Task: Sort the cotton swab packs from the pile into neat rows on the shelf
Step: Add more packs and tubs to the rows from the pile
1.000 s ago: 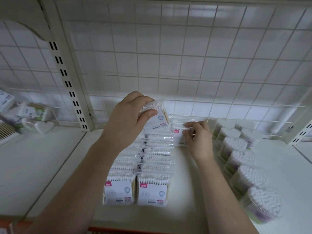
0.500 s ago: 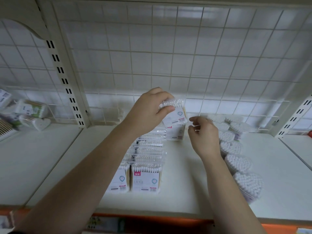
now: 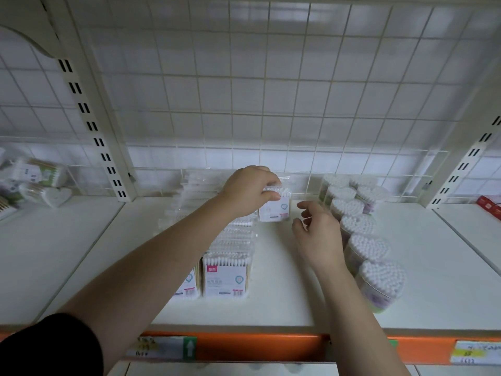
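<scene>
I'm looking down on a smooth white shelf (image 3: pixel 284 302) backed by a cream wire grid (image 3: pixel 271 90), an orange strip (image 3: pixel 257 346) running along its front edge. The left hand (image 3: pixel 249 191) is pinching a flat, clear-wrapped pack (image 3: pixel 276 210) by its top, holding it upright near the back, just right of two rows (image 3: pixel 226 275) of like packs. The right hand (image 3: pixel 317 234) is hovering beside it, fingers loosely spread. Heart-shaped tubs (image 3: pixel 379 280) of fluffy swabs are lining the right.

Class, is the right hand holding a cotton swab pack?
No: the right hand is open and empty; the left hand grips the pack.
</scene>
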Tool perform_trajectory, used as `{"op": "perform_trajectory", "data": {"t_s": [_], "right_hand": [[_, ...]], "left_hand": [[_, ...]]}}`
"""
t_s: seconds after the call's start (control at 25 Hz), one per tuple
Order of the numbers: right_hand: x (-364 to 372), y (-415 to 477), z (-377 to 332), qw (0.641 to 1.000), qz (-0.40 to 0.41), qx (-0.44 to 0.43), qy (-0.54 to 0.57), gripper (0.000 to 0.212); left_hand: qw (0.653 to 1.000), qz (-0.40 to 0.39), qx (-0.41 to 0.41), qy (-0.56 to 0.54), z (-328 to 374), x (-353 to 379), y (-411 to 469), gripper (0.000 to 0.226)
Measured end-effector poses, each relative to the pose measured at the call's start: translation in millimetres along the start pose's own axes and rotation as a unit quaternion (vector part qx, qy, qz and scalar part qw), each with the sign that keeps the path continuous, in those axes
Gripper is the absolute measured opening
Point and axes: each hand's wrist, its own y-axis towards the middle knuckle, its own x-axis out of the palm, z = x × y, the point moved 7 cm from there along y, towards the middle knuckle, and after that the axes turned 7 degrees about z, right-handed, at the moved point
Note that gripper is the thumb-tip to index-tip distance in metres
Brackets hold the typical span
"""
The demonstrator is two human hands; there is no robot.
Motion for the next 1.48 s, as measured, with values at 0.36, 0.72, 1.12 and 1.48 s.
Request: {"op": "perform_trajectory", "data": {"t_s": [0.36,0.72,1.12,1.48], "right_hand": [[6,-10,6,0.997,-0.024,-0.03,-0.073,0.028],[11,-15,16,0.994,-0.062,0.001,-0.092,0.024],[5,-13,-1,0.996,-0.044,-0.043,-0.065,0.025],[2,-2,-100,0.991,-0.013,-0.128,0.037,0.023]], "left_hand": [[0.997,-0.063,-0.009,0.039,-1,15,9,0.028],[0.995,-0.068,-0.021,0.075,-1,14,21,0.026],[0.997,-0.061,-0.007,0.05,-5,4,19,0.028],[0.968,0.182,0.0,0.172,-39,-93,-47,0.024]]}}
